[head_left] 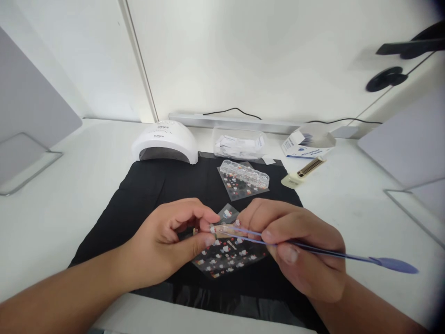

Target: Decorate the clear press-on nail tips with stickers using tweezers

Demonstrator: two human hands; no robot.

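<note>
My left hand (167, 241) pinches a small tan nail tip (222, 230) between thumb and forefinger, above the black mat (146, 195). My right hand (299, 250) grips a thin purple-blue tool (347, 256) like a pen, its working end touching the nail tip and its flat spatula end sticking out to the right. Under both hands lies a sticker sheet (225, 260) with small red and white designs.
A white nail lamp (165, 141) stands at the mat's far left corner. A clear compartment box (246, 172) rests on another sticker sheet at the back. Behind are a plastic packet (239, 146), a small white box (306, 144) and a cream and gold holder (302, 172). Grey dividers flank both sides.
</note>
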